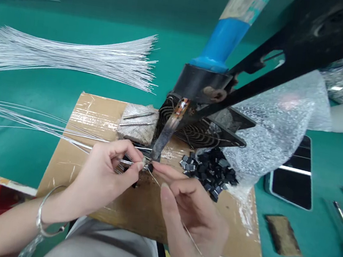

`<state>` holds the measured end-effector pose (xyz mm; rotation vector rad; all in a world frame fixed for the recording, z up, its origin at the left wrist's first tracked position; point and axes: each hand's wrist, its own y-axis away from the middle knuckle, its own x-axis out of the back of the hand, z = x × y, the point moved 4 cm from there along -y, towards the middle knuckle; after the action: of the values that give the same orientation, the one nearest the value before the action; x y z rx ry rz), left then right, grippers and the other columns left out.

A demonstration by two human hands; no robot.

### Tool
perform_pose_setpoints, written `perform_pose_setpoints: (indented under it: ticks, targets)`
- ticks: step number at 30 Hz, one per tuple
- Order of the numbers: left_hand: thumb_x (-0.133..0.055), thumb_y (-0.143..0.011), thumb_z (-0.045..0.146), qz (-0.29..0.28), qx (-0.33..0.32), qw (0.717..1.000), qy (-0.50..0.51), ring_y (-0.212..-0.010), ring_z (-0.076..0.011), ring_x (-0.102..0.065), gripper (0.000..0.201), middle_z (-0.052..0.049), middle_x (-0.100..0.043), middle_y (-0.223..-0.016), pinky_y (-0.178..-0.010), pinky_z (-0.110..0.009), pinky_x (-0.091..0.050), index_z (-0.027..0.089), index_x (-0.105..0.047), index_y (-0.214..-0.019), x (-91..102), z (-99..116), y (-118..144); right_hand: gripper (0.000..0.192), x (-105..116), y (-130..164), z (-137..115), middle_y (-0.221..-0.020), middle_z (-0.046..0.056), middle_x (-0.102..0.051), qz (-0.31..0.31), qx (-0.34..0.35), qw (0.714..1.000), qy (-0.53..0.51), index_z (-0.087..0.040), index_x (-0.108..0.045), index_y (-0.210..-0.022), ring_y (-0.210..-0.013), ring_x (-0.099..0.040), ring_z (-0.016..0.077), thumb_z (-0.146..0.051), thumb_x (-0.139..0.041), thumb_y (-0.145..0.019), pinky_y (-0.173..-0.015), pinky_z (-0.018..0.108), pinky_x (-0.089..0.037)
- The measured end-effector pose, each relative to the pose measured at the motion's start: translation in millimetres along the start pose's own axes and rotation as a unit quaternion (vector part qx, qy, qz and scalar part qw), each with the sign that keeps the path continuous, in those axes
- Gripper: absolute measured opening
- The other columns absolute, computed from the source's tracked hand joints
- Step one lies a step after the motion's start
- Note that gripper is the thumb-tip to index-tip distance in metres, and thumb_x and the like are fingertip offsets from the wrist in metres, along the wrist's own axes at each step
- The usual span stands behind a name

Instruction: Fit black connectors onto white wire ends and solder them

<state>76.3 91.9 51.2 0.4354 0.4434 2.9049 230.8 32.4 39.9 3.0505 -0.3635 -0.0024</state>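
Both hands pinching tiny stuff right under the soldering iron tip

The left hand [107,175] has its grip closed on a thin white wire [63,137], holding the end at the iron tip [155,154]. The right hand [191,215] pinches a fine strand of solder [155,180], fingertips touching a small black part [150,168] by the tip. All of it sits over a cardboard pad [104,111] on the green surface [28,156], with a pile of black chips [210,171] just to the right.

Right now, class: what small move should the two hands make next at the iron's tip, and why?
Probably ease the joint up onto the soldering iron tip. The left hand pinches a thin wire, the right hand holds a small black part at its end, just below the tip.
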Motion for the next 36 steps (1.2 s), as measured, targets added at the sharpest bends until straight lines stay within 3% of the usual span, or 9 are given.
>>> perform_pose_setpoints:
  ticks: [18,36]
  targets:
    - [-0.065,-0.077,0.019,0.023,-0.010,1.000,0.000,-0.073,-0.0167,-0.064,0.006,-0.002,-0.074,-0.081,-0.058,-0.028,-0.040,0.019,-0.066,-0.071,1.2,9.0,-6.8,0.019,2.1,-12.1,2.7,-0.112,0.007,-0.081,0.009,0.010,1.000,0.001,-0.024,-0.061,-0.077,-0.102,-0.079,0.0219,-0.019,-0.069,-0.094,-0.094,0.035,-0.064]
    - [-0.066,-0.078,0.018,0.025,-0.016,1.000,0.004,-0.078,-0.0191,-0.067,0.006,-0.003,-0.075,-0.082,-0.059,-0.029,-0.043,0.020,-0.067,-0.072,3.4,12.9,-7.0,0.019,1.3,-13.6,-2.9,-0.113,0.008,-0.081,0.009,0.023,1.000,-0.010,-0.023,-0.063,-0.077,-0.102,-0.079,0.0233,-0.018,-0.068,-0.094,-0.095,0.038,-0.064]
